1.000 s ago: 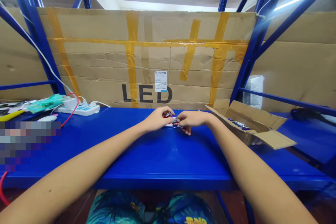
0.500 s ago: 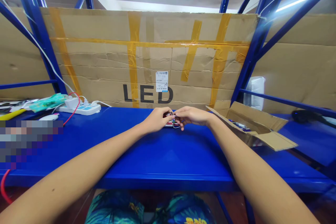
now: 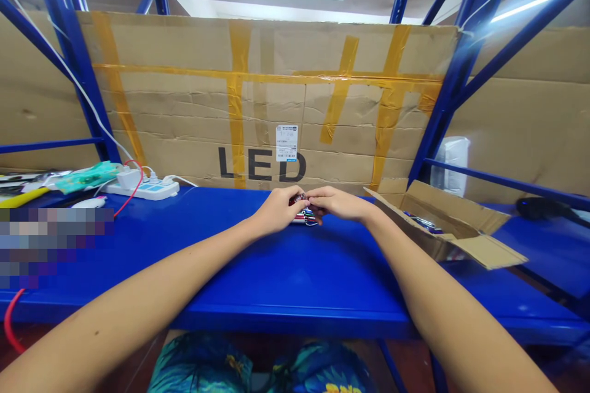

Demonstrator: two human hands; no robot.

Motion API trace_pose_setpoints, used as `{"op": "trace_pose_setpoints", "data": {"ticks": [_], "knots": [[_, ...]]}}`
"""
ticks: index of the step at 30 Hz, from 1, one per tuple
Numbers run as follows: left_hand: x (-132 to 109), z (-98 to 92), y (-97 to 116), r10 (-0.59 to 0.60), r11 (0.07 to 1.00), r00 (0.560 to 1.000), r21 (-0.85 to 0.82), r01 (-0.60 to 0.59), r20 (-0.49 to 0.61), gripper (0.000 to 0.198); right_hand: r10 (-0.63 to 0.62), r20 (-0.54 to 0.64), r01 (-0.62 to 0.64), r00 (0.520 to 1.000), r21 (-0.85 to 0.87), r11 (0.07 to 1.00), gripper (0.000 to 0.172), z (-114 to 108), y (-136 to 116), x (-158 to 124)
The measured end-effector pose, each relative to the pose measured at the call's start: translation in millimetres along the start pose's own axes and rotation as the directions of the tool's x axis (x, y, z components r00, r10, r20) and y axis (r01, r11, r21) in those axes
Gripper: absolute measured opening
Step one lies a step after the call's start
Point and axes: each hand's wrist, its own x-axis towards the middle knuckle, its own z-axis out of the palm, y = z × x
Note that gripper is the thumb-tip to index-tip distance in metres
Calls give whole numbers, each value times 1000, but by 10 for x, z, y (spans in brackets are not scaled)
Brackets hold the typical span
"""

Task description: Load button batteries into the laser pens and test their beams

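Observation:
My left hand (image 3: 279,207) is closed round a small dark red piece with coloured wires (image 3: 306,217), at the far middle of the blue tabletop (image 3: 295,276). Its thumb and fingers hide most of the piece, so its kind cannot be made out. Against the right side of that piece, my right hand (image 3: 335,202) has its thumb and forefinger pinched together, almost touching the left thumb. What sits in this pinch is too small to name. A thin pale wire loops out below the fingers.
An open cardboard box (image 3: 442,227) with small shiny items stands at the right. A white power strip (image 3: 152,188) with plugs and a red cable lies at the left, near a teal packet (image 3: 87,177). Behind stands a large taped cardboard panel (image 3: 193,116) marked LED.
The right fingers have curled in and now pinch closer to the left thumb. More of the coloured wires shows below the hands. The whole view has shifted slightly.

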Motion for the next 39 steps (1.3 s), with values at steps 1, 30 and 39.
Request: {"op": "trace_pose_setpoints", "data": {"ticks": [1,30,39], "knots": [[3,-3,-1,1,1000,1000,-6,-1,-5,18,-4,8,4,1000,15,1000,20,-7,3,-3],[-14,14,-28,43,994,998,99,-39,-48,13,-187,-232,-10,955,-651,759,27,275,3,131],[1,17,-126,38,989,999,143,-38,6,18,-162,-243,-63,957,-714,697,18,316,12,144]]}}
